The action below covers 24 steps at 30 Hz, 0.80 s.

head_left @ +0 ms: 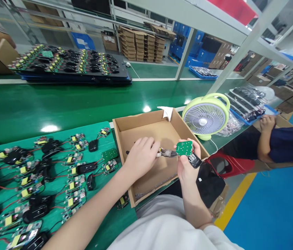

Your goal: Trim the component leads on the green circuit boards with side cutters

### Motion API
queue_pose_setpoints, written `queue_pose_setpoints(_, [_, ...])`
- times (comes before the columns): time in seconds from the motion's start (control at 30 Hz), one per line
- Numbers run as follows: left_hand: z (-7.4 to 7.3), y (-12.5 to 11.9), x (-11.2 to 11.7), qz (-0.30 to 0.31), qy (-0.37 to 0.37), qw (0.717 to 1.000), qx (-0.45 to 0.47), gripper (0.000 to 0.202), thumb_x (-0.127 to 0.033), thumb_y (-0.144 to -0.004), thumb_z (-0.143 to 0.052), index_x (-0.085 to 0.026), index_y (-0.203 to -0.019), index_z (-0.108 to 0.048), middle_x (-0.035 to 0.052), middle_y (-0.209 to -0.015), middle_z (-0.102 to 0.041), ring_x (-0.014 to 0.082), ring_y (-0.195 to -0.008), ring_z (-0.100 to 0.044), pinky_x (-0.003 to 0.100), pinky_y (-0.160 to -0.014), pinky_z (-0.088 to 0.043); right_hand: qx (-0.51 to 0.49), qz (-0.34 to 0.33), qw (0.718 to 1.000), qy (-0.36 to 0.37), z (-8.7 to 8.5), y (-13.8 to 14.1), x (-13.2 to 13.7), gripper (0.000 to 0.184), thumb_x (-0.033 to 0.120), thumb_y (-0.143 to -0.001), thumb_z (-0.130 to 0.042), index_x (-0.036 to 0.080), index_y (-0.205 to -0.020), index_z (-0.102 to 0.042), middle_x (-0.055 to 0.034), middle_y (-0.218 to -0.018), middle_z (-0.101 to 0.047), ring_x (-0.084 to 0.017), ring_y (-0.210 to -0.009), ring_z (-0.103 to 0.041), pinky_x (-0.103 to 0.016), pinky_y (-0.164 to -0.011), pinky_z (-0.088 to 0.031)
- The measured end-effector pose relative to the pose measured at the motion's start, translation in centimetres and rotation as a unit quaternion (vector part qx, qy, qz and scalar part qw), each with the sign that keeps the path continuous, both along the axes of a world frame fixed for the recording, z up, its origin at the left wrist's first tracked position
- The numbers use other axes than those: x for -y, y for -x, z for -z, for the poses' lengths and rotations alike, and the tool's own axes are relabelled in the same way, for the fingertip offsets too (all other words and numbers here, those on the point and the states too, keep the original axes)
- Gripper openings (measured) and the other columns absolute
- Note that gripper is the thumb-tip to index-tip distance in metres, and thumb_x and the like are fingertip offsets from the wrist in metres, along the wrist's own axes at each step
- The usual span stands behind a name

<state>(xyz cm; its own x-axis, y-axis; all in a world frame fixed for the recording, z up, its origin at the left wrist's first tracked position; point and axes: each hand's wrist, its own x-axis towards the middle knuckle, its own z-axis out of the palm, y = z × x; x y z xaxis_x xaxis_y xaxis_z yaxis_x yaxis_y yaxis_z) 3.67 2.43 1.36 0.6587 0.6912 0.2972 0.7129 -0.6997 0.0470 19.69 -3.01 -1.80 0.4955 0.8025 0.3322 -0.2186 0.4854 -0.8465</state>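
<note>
My left hand [142, 154] is closed around a pair of pliers [167, 152], most of whose handles are hidden under my fingers. The metal jaws point right and meet the lower left edge of a green circuit board [184, 148]. That board is gripped in my right hand [188, 166], flat face up, between thumb and fingers. Against the same hand, just below the board, is a black plastic part [195, 160] with pale markings. Both hands are above an open cardboard box [146, 123], with small clippings along its near inside edge.
Left of the box, several circuit boards wired to black casings [75, 187] cover a green mat [96, 130]. A lime-green fan [205, 116] stands behind the box's right corner. Stacked trays of boards [70, 64] sit beyond the green belt [96, 99]. Another person [284, 142] sits at right.
</note>
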Motion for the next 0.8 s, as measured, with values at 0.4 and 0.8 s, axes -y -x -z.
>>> queue_pose_setpoints(0.4, [0.08, 0.05, -0.13, 0.001, -0.009, 1.000, 0.004, 0.007, -0.015, -0.089, -0.059, -0.015, -0.094, -0.063, 0.0112, -0.088, -0.065, 0.0304, -0.085, -0.062, 0.040, -0.073, -0.046, 0.017, -0.005, 1.000, 0.007, 0.14, -0.09, -0.14, 0.066, 0.048, -0.069, -0.089, 0.026, -0.123, -0.058, -0.0112, -0.119, -0.072, -0.024, -0.088, -0.075, -0.041, -0.080, -0.062])
queue_pose_setpoints(0.8, [-0.27, 0.10, 0.00, 0.008, 0.016, 0.999, -0.026, 0.003, -0.019, -0.088, -0.063, -0.018, -0.086, -0.063, 0.0081, -0.079, -0.068, 0.0272, -0.078, -0.066, 0.037, -0.067, -0.042, 0.020, -0.014, 0.999, -0.027, 0.24, -0.11, -0.18, 0.053, 0.039, -0.071, -0.090, 0.026, -0.115, -0.065, -0.0044, -0.106, -0.074, -0.019, -0.085, -0.073, -0.035, -0.079, -0.062])
